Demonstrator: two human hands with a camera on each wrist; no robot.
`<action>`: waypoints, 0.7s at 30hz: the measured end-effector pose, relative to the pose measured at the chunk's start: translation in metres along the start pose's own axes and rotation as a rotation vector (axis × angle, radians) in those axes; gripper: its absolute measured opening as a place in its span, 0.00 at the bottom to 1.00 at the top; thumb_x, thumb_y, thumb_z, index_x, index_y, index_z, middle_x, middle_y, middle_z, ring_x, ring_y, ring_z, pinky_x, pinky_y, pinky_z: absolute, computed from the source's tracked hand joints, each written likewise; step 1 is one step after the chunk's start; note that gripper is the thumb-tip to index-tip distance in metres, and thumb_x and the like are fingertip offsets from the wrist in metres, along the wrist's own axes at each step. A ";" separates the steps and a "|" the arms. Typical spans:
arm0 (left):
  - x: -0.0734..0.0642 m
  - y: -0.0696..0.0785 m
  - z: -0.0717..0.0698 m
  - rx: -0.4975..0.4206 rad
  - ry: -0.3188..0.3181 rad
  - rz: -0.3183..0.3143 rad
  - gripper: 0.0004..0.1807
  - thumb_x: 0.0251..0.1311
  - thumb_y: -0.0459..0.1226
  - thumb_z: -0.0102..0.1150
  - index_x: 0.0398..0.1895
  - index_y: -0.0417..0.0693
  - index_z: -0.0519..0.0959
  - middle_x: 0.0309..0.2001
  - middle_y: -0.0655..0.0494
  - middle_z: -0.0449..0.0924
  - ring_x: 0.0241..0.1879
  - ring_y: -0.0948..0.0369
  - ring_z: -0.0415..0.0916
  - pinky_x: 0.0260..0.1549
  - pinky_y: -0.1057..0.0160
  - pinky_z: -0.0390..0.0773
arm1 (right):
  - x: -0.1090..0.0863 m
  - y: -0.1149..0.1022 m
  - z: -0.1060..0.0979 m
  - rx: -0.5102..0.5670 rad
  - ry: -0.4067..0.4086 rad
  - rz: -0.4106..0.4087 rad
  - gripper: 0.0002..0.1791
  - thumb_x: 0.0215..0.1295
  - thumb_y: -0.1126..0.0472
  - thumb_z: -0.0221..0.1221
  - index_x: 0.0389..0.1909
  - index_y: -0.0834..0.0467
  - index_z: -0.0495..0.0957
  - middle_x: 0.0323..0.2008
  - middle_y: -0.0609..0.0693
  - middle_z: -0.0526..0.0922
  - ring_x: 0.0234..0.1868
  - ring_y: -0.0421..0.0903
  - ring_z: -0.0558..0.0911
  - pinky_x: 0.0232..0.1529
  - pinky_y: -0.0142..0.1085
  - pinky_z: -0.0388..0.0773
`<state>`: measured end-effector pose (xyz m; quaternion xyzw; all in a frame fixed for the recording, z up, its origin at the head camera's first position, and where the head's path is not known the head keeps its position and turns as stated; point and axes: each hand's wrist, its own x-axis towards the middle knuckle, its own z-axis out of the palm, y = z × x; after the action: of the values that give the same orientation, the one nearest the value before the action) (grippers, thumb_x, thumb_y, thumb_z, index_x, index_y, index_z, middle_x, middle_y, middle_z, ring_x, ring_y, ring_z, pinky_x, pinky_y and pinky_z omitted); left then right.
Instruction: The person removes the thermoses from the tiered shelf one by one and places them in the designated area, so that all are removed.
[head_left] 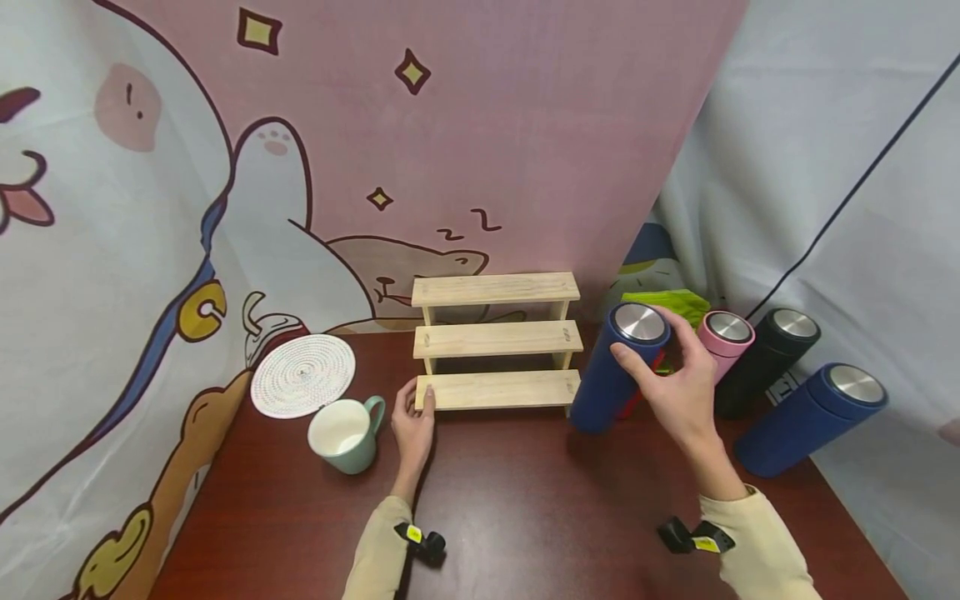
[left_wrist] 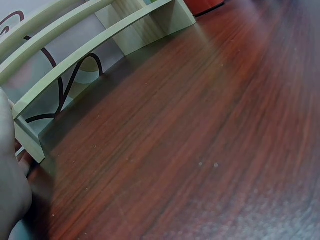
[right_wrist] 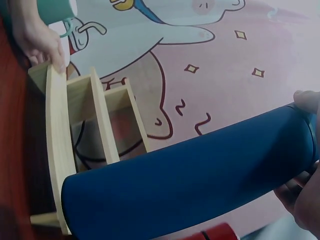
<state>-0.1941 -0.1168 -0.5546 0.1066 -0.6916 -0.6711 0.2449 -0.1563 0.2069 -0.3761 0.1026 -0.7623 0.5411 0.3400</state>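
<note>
The stepped rack stands mid-table, mug and coaster left, perhaps 4 flasks right.

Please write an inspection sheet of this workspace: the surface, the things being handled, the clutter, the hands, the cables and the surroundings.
Surface: dark red-brown wooden table.
Things in hand: blue bottle, tilted, beside the right end of the three-step wooden shelf.
Clutter: green mug, round woven coaster, pink bottle, black bottle, second blue bottle, green packet behind them.
Hands: right hand grips the blue bottle near its steel cap; left hand touches the left end of the shelf's lowest step.
Cables: nothing seen.
Surroundings: pink cartoon curtain behind, white cloth at right.
</note>
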 end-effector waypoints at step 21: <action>-0.001 0.000 0.000 0.016 0.008 -0.005 0.21 0.67 0.31 0.63 0.61 0.31 0.76 0.49 0.34 0.83 0.45 0.51 0.78 0.37 0.72 0.73 | -0.024 0.030 -0.061 -0.229 0.048 0.188 0.37 0.51 0.69 0.75 0.65 0.53 0.77 0.47 0.26 0.80 0.39 0.26 0.80 0.40 0.15 0.73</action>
<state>-0.1937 -0.1164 -0.5549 0.1129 -0.6958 -0.6657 0.2448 -0.1294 0.2684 -0.4023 -0.0216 -0.8169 0.4825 0.3154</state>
